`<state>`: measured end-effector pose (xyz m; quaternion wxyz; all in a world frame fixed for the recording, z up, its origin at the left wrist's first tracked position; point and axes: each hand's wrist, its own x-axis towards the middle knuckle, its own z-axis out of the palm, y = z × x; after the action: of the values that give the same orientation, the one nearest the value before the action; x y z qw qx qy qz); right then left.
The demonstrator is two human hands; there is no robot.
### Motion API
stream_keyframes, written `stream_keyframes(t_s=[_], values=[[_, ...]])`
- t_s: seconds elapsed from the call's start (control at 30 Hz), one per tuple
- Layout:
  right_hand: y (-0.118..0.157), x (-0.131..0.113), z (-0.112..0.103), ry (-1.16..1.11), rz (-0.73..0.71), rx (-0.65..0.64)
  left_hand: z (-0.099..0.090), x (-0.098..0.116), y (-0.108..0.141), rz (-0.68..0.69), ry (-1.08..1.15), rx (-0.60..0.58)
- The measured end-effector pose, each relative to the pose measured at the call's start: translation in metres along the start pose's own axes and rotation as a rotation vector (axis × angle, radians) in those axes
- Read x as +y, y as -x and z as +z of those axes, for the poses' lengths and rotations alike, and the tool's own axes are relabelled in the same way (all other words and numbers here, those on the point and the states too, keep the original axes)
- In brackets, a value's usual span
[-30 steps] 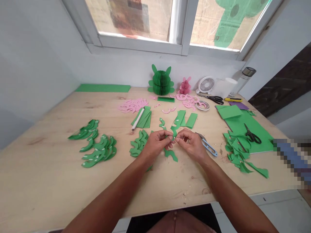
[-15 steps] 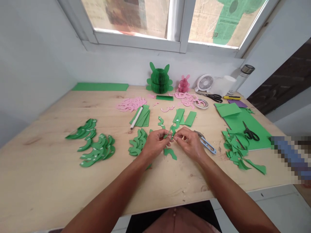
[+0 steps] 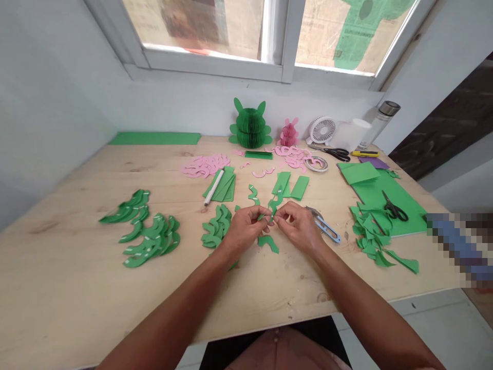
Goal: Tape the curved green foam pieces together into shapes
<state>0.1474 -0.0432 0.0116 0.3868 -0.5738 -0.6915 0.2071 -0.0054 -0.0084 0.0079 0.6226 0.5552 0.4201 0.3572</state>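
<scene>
My left hand [image 3: 246,224] and my right hand [image 3: 296,221] meet at the middle of the table, fingertips pinched together on a small wavy green paper strip [image 3: 274,204]. The strip rises beyond the fingertips, with a small white patch near its top. Its lower part is hidden by the fingers. Another curved green piece [image 3: 269,242] lies just below the hands, and one more [image 3: 253,194] lies above my left hand. A pile of curved green pieces [image 3: 217,226] touches the left side of my left hand in view.
Curved green pieces with white patches [image 3: 156,241] lie at left. A white pen [image 3: 214,187] rests on green rectangles. A blue cutter [image 3: 327,229] is beside my right hand. Black scissors [image 3: 395,207] and green scraps [image 3: 372,231] lie at right. Paper figures [image 3: 251,128] stand behind.
The whole view has shifted slightly, so things appear a little further left. Both hands keep nearly the same pinch on the strip.
</scene>
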Motion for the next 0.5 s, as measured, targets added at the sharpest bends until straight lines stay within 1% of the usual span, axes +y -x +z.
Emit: stream_keyframes(t_s=[0.23, 0.5], values=[[0.0005, 0.0000, 0.0009, 0.024, -0.013, 0.007, 0.0000, 0.0007, 0.0002, -0.001, -0.012, -0.008], [0.0011, -0.0023, 0.0001, 0.042, 0.004, 0.004, 0.0002, 0.0013, 0.0007, -0.004, -0.020, -0.013]])
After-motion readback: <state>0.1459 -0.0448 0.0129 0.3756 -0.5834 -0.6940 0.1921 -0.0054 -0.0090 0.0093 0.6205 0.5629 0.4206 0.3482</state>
